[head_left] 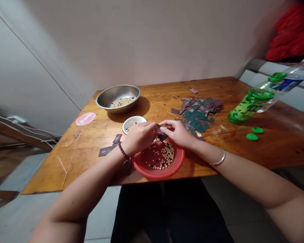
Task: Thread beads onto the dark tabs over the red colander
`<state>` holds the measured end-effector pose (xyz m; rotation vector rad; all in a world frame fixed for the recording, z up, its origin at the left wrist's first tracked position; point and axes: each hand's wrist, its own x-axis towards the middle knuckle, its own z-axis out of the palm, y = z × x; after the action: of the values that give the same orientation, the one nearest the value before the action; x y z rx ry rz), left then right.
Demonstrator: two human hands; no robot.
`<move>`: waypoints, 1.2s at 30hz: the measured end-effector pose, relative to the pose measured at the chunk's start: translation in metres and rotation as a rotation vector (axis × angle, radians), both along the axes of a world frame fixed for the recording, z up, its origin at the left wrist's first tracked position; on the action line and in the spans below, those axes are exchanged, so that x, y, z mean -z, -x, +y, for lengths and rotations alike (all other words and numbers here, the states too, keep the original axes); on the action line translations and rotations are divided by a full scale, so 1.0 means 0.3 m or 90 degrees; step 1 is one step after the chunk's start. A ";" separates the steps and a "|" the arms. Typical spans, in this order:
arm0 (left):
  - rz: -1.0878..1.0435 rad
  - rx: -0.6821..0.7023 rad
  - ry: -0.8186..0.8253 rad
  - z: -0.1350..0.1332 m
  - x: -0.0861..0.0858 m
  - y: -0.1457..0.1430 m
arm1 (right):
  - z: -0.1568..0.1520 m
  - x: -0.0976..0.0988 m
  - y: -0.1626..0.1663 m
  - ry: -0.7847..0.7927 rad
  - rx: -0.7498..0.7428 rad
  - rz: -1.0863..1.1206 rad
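Both hands meet above a red plastic basket (148, 163) that holds pale beads and some black ones. A small dark brown piece of material (162, 134) is pinched between my left hand (143, 134) and my right hand (176, 132). The fingers of both hands are closed on it, and the left fingertips are partly hidden. Just behind my left hand sits a small white bowl (139, 119) with more beads. Several flat dark brown pieces (107, 150) lie beside my left wrist. Right of my right hand is a heap of green and brown pieces (196, 116).
A steel bowl (102, 100) with beads stands at the back left. Loose string (77, 134) and a pink round label (85, 118) lie at left. On the right are a green-labelled bottle (253, 104), a clear bottle (294, 79) and two green caps (252, 137). A small cutter (193, 90) lies far back.
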<state>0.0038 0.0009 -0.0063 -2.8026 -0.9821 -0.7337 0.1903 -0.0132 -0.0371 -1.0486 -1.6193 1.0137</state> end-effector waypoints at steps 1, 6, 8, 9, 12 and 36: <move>0.000 -0.001 -0.001 -0.001 -0.001 -0.001 | 0.000 0.000 0.000 0.000 -0.001 0.001; 0.007 -0.007 -0.004 -0.002 -0.003 -0.002 | -0.001 -0.003 0.000 -0.002 0.001 -0.002; 0.007 -0.006 -0.005 -0.002 -0.002 -0.002 | -0.002 -0.003 0.000 -0.004 0.002 -0.005; 0.006 -0.005 -0.003 -0.002 -0.002 -0.002 | -0.002 -0.004 0.000 -0.004 0.003 -0.006; 0.006 -0.002 0.003 -0.003 -0.004 -0.002 | -0.002 -0.004 0.000 -0.005 0.006 -0.008; -0.007 0.007 0.019 0.005 -0.001 -0.001 | -0.007 -0.003 0.001 -0.015 0.015 -0.033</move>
<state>0.0042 0.0023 -0.0059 -2.8346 -0.9874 -0.7421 0.1902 -0.0154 -0.0361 -1.0842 -1.6534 0.9563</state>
